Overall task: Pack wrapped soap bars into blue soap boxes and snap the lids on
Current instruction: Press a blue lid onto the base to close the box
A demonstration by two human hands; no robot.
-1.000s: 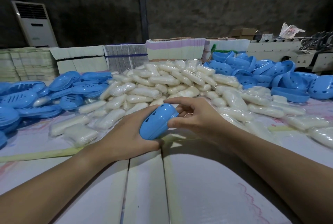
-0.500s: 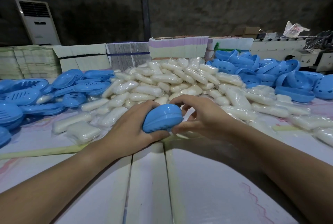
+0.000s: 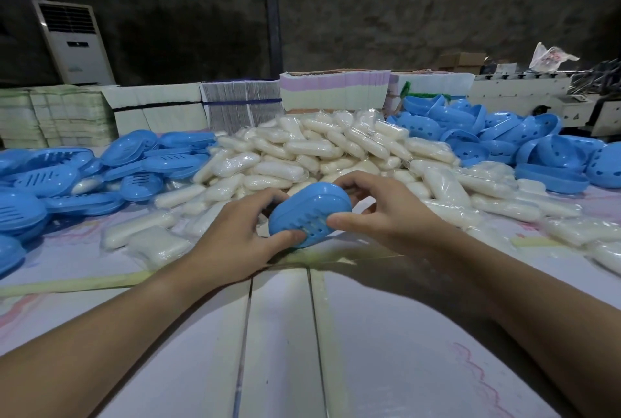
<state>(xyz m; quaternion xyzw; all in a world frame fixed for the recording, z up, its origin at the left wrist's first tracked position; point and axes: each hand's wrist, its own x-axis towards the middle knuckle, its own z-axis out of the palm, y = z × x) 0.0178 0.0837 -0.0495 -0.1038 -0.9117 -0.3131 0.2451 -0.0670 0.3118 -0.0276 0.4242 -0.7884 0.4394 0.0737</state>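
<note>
Blue plastic fills the middle of our view: a closed soap box, its slotted side turned toward us, is held just above the table between two bare hands. We see the left hand wrapped round the box's left end, thumb pressed on the near edge, fingers curled behind. The right hand grips the right end, thumb on the near rim and fingers arched over the top. Directly behind the hands rises a heap of wrapped soap bars, white in clear film, spilling left and right across the table. A pile of blue slotted lids lies at the left, a pile of open blue box halves at the right. Stacks of flat cartons line the far edge, with a white air conditioner against the dark wall
</note>
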